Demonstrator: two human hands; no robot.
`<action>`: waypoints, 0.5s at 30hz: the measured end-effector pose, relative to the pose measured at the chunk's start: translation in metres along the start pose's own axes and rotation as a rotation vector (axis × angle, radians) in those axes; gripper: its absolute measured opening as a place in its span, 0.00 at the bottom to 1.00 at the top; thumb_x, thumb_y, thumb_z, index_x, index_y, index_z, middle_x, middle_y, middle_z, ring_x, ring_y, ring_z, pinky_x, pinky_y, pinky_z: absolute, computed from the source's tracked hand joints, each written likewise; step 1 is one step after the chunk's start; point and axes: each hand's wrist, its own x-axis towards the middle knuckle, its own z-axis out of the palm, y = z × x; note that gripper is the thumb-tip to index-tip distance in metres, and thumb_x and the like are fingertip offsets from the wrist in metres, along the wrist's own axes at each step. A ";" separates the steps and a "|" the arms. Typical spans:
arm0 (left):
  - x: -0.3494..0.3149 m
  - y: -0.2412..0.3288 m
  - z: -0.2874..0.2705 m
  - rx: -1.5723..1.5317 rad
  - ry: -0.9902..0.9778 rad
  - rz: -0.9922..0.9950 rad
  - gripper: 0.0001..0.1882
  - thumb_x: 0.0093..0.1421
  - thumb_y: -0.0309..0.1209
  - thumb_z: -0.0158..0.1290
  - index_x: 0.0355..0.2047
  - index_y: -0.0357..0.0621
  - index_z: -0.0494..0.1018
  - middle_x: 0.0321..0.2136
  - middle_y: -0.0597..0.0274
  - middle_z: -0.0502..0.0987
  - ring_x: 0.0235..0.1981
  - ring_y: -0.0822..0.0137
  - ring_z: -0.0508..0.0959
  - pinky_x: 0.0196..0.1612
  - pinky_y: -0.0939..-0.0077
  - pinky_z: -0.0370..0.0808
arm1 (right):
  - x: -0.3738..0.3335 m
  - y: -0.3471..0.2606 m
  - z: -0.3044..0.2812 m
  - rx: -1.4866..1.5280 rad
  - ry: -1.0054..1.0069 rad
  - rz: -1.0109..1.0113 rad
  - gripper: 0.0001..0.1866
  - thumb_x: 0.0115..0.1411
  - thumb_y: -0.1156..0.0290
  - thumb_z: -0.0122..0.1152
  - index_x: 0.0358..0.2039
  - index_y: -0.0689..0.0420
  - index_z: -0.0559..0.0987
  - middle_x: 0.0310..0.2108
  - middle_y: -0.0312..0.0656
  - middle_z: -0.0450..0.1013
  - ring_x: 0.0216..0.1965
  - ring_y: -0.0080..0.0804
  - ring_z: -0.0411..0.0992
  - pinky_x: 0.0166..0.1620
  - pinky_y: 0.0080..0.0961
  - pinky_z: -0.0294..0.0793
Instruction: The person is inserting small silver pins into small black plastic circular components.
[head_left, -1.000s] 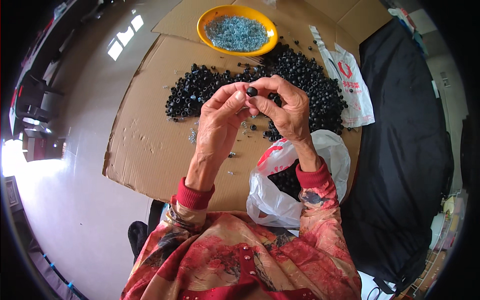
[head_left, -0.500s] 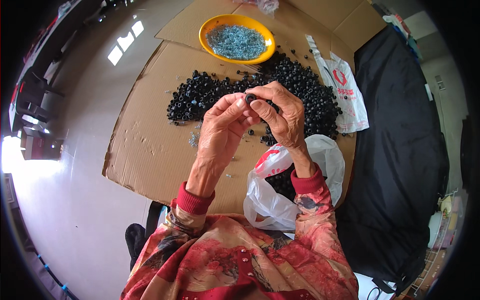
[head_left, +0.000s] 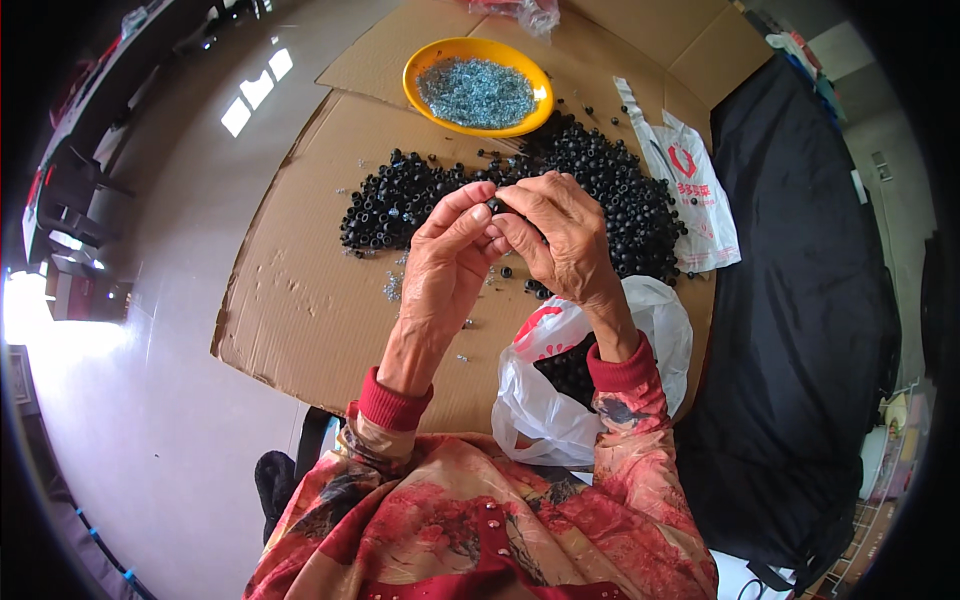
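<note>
Between the fingertips of both hands sits a small round black piece [head_left: 495, 205], ring-like and partly covered by the fingers. My left hand [head_left: 447, 245] pinches it from the left with thumb and forefinger. From the right, my right hand [head_left: 562, 235] closes its thumb and fingers on the same piece. Behind and below the hands spreads a pile of black ring-shaped pieces [head_left: 625, 220]. Beyond the pile stands a yellow bowl [head_left: 412, 92] full of small clear bluish pieces [head_left: 475, 92]. Beside my right wrist, an open white plastic bag [head_left: 530, 400] holds more black pieces [head_left: 570, 372].
Flat cardboard [head_left: 290, 290] lies under everything. A few clear pieces [head_left: 393, 287] are scattered left of the pile. Another white bag [head_left: 700, 190] lies flat at the right, near a large black cloth-like cover [head_left: 800, 300]. Shiny floor [head_left: 190, 400] extends on the left.
The black piece has been turned between my fingers; its hole faced me before and shows less now. My right fingers have bent further over it. The whole view has shifted slightly.
</note>
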 end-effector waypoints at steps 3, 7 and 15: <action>-0.001 0.000 -0.002 -0.015 -0.005 -0.028 0.11 0.60 0.26 0.47 0.42 0.36 0.69 0.30 0.63 0.74 0.29 0.73 0.74 0.38 0.75 0.74 | 0.001 0.000 0.000 -0.024 -0.010 -0.013 0.10 0.46 0.75 0.63 0.31 0.60 0.76 0.27 0.41 0.70 0.28 0.37 0.70 0.34 0.29 0.70; 0.000 -0.002 -0.004 -0.012 0.009 -0.041 0.11 0.60 0.28 0.46 0.41 0.35 0.69 0.30 0.63 0.74 0.31 0.72 0.74 0.38 0.74 0.74 | 0.005 -0.001 -0.005 0.006 -0.036 -0.031 0.11 0.45 0.76 0.63 0.32 0.58 0.76 0.27 0.40 0.69 0.29 0.37 0.69 0.35 0.30 0.70; 0.006 -0.006 -0.010 -0.066 -0.077 -0.101 0.10 0.61 0.29 0.45 0.40 0.36 0.69 0.32 0.62 0.74 0.33 0.70 0.75 0.41 0.73 0.73 | -0.003 0.010 0.003 0.286 0.020 0.194 0.10 0.48 0.72 0.62 0.33 0.58 0.77 0.32 0.43 0.71 0.34 0.36 0.72 0.39 0.28 0.72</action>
